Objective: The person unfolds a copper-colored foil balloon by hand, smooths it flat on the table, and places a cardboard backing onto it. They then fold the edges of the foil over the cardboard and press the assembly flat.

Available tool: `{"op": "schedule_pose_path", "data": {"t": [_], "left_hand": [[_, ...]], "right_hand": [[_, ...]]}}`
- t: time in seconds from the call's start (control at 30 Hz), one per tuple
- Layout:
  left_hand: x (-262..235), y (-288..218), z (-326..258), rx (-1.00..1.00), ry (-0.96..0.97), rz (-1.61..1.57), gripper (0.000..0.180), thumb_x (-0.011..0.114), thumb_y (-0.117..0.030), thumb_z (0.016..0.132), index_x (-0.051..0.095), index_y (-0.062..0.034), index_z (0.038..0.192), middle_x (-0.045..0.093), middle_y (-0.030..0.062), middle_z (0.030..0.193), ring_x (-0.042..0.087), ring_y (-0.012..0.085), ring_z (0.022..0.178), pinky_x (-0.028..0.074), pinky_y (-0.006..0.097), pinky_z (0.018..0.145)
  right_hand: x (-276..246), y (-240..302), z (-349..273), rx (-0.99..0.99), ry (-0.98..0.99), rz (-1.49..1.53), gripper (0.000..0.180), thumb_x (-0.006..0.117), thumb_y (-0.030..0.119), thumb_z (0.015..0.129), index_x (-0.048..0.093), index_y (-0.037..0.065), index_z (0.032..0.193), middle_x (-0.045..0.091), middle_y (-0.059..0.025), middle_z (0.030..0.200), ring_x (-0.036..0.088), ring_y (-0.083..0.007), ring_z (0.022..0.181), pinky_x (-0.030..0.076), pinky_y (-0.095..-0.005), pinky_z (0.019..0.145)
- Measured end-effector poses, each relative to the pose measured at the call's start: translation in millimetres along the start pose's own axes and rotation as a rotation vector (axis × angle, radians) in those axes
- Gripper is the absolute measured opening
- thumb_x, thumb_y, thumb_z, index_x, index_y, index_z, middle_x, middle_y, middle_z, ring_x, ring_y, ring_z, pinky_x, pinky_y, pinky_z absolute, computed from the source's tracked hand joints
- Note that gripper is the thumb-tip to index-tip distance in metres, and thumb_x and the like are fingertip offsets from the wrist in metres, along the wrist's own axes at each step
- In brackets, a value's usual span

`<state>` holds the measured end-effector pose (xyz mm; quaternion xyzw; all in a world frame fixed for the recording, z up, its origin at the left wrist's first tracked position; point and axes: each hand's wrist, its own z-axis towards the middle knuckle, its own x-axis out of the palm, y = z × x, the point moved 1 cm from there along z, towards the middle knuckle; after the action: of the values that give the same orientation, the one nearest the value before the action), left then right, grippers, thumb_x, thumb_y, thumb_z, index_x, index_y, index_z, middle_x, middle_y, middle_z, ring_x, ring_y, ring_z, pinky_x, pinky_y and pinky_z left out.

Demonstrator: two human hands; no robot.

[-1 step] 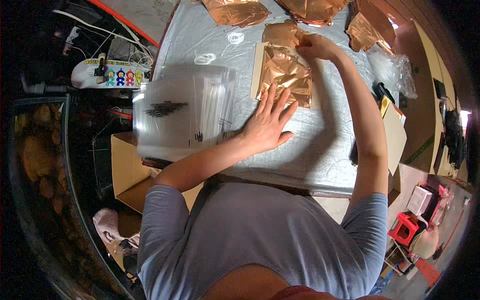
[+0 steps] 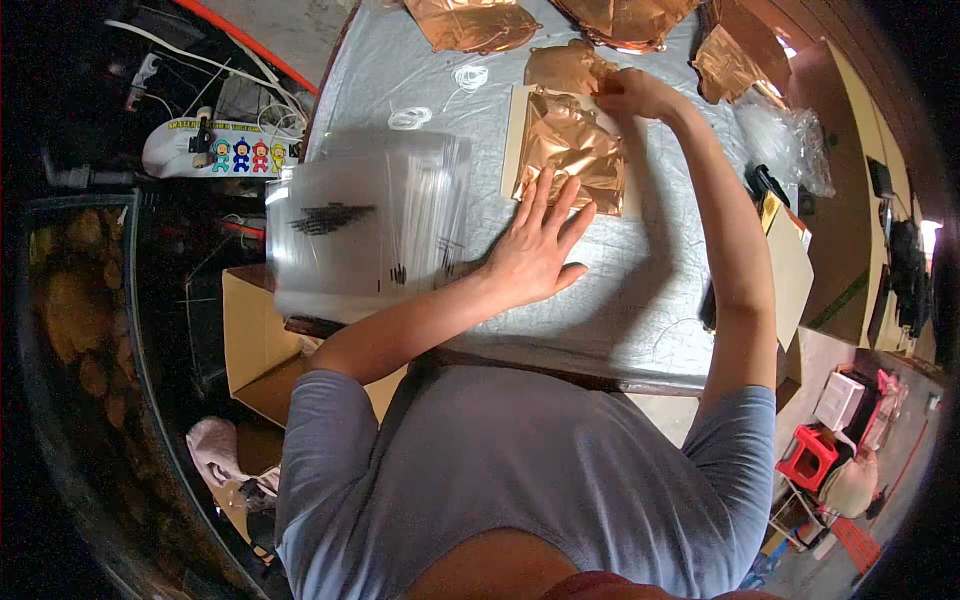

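Observation:
A flat, creased copper-coloured foil balloon [image 2: 568, 145] lies on a cream card [image 2: 513, 140] on the table. Its narrower upper part [image 2: 560, 68] extends past the card's far edge. My left hand [image 2: 535, 245] is open and flat, fingertips resting on the near edge of the foil, palm over the table cover. At the far right corner of the foil, my right hand [image 2: 640, 95] has its fingers closed on the upper part; the fingertips are partly hidden by the hand itself.
Left of my hands lies a stack of clear plastic bags [image 2: 350, 225]. Beyond it are two coils of white string [image 2: 410, 118]. More copper foil pieces [image 2: 475, 25] lie along the far side. Crumpled clear plastic [image 2: 790, 140] and a cardboard box [image 2: 835, 200] are at the right.

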<state>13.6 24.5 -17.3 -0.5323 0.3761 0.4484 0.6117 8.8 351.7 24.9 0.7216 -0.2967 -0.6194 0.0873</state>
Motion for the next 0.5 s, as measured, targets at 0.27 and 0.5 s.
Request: {"op": "schedule_pose_path", "data": {"t": [0.27,0.5], "left_hand": [[-2,-2,1,-0.004,0.046,0.046,0.088,0.058,-0.057,0.097,0.032,-0.0035,0.162,0.011,0.0333,0.168,0.005,0.0608,0.153,0.008,0.067,0.125],[-1,0,0,-0.017,0.053,0.03,0.087,0.057,-0.057,0.098,0.032,-0.0042,0.162,0.009,0.0332,0.169,0.004,0.0607,0.153,0.009,0.067,0.125]], "right_hand": [[13,-28,8,0.055,0.014,0.266,0.019,0.072,0.021,0.095,0.071,0.003,0.1,0.069,0.0016,0.086,0.059,-0.0101,0.081,0.049,-0.029,0.075],[20,-18,7,0.084,-0.064,0.357,0.014,0.071,0.019,0.096,0.071,0.005,0.098,0.068,0.0034,0.085,0.058,-0.0082,0.08,0.048,-0.0265,0.075]]}}
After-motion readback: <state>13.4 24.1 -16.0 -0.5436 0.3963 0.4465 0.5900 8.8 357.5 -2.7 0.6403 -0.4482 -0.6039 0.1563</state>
